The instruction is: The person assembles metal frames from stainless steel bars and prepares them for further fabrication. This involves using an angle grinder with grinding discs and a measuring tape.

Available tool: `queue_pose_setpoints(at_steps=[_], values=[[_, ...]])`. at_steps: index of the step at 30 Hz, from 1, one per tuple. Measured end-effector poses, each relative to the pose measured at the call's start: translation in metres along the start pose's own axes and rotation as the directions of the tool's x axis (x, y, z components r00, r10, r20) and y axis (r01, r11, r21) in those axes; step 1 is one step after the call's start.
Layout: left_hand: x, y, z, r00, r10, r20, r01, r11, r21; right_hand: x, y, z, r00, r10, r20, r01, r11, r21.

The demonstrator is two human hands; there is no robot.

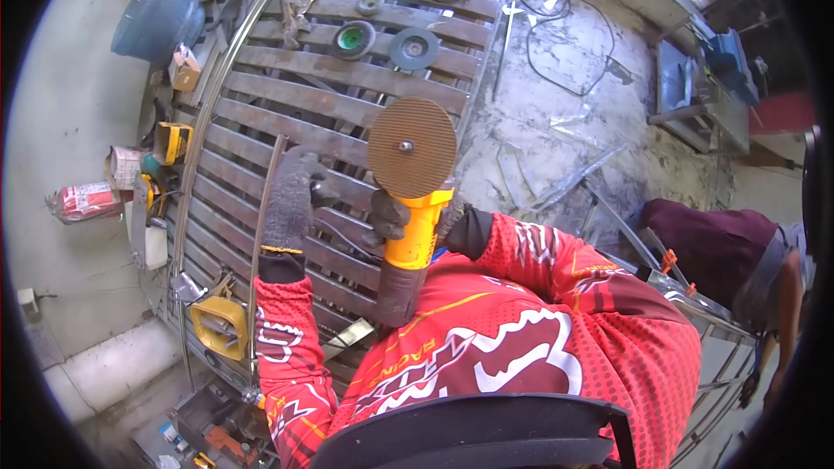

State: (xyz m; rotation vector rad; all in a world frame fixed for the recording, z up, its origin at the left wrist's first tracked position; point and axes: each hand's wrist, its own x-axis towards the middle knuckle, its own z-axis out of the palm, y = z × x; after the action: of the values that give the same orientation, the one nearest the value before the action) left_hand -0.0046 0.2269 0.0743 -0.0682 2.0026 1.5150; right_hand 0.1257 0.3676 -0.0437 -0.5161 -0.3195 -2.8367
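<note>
My right hand (388, 219), in a grey glove, grips the yellow body of an angle grinder (417, 230). The grinder points up, and its round brown cutting disc (412, 147) faces me. My left hand (291, 198), also gloved, is raised just left of the disc with its fingers curled. Something small and dark shows by its thumb, and I cannot tell whether it is held. Both sleeves are red with white print. A thin metal rod (263, 234) runs up past the left wrist.
A slatted metal grille (287, 126) lies under the hands, with several spare discs (414, 48) on its far end. A blue bucket (156, 17), yellow tools (219, 326) and clutter line the left side. Another person in a maroon shirt (721, 243) bends at the right.
</note>
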Motion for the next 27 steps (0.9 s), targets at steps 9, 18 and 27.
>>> queue_pose_setpoints(at_steps=[9,18,27], values=[[-0.041,0.062,0.045,0.806,0.554,0.206,-0.580,0.810,0.091,-0.002,0.019,-0.003,0.983,-0.181,0.017,0.181,0.984,0.000],[-0.051,0.081,0.074,0.739,0.566,0.366,-0.639,0.761,0.113,-0.020,0.021,-0.051,0.979,-0.186,-0.082,0.194,0.976,0.098],[-0.035,0.085,0.091,0.689,0.551,0.470,-0.684,0.710,0.170,-0.006,0.011,-0.011,0.979,-0.182,0.090,0.196,0.965,-0.174]])
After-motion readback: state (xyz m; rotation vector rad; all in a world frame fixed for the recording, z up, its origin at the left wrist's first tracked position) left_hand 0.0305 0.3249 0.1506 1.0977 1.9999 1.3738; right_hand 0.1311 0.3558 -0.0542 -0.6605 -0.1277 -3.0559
